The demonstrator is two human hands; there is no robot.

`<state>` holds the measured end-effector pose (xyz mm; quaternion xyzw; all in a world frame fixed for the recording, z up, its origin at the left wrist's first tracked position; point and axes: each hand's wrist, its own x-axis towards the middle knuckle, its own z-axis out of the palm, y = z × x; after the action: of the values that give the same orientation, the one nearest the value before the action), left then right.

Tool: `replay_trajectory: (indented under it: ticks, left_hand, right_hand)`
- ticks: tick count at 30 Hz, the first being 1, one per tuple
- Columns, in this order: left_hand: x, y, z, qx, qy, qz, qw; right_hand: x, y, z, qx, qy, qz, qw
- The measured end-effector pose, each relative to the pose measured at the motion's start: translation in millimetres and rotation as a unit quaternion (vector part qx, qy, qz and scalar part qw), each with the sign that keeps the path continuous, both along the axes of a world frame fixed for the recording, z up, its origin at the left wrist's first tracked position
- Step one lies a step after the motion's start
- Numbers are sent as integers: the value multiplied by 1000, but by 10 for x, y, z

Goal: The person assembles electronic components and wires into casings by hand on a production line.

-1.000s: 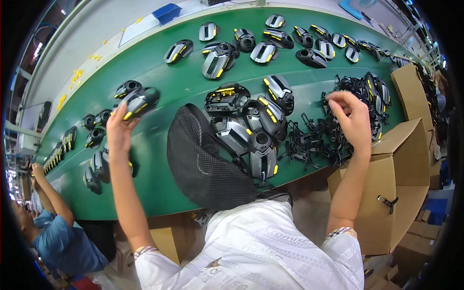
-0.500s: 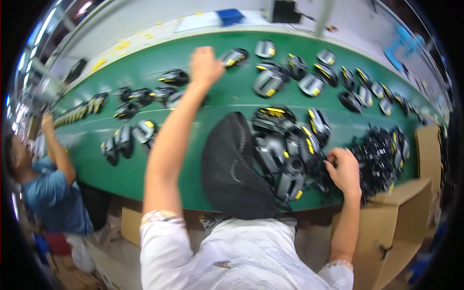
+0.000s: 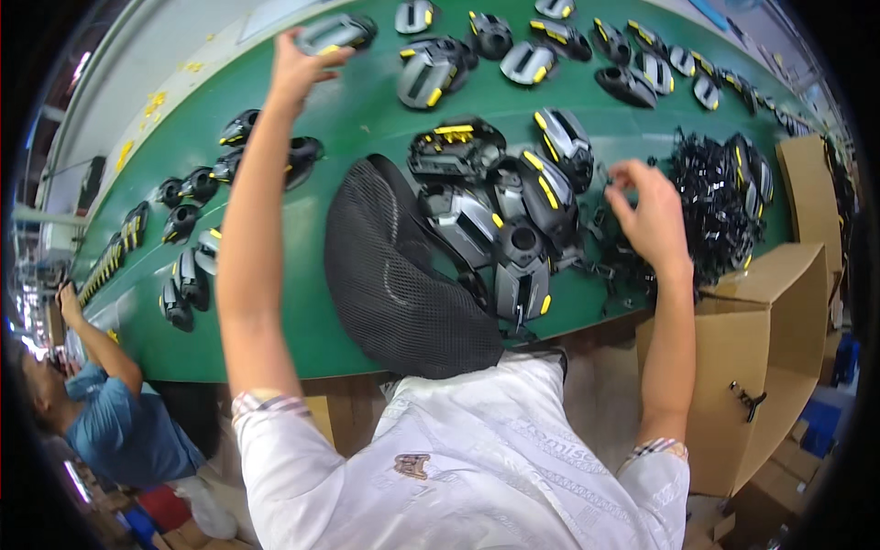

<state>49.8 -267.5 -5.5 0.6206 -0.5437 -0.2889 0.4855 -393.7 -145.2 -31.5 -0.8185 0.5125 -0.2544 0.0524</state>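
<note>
At the far left of the green table, my left hand [image 3: 295,71] is beside a grey-and-black plastic housing [image 3: 341,35] with its fingers apart; whether it touches the housing is hard to make out. My right hand [image 3: 649,209] is raised in front of a heap of small black plastic parts [image 3: 710,197]. Its thumb and forefinger are pinched on a small black part [image 3: 609,181]. Left of that hand lies a cluster of grey-and-black housings [image 3: 550,197] with yellow strips. An upturned housing [image 3: 456,147] shows yellow pieces inside.
A black mesh-covered curved piece [image 3: 394,275] lies at the table's near edge. More housings [image 3: 530,64] stand in groups along the back and left. An open cardboard box [image 3: 724,367] is at the right. A person in a blue shirt [image 3: 124,417] sits at the left.
The view has shifted, so the table's things appear farther left and higher. My left hand's fingers have spread from a closed shape. My right hand has lifted away from the housing cluster.
</note>
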Motion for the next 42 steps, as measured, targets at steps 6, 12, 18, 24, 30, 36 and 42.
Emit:
replay_trajectory:
  ticks: [6, 12, 18, 24, 30, 36, 42]
  left_hand:
    - [-73, 1042, 253, -50, 220, -78, 971]
    - [-723, 2067, 365, -39, 445, -202, 872]
    - [-1223, 2412, 128, 103, 521, -186, 827]
    - [-1341, 2524, -71, 46, 561, -159, 811]
    - [-1414, 2616, -65, 56, 481, -162, 860]
    - [-1403, 2666, -50, 32, 469, -146, 870]
    - [-1380, 2688, -112, 23, 438, -158, 885]
  right_hand:
    - [103, -16, 161, -15, -303, -57, 951]
    - [505, 554, 418, 307, -699, 71, 642]
    - [1019, 1020, 325, 444, -677, 95, 579]
    - [1076, 1086, 446, 285, -555, 174, 762]
    - [1347, 959, 443, 180, -533, 144, 814]
    - [1491, 901, 387, 140, -422, 133, 886]
    - [1464, 907, 392, 183, -446, 100, 870]
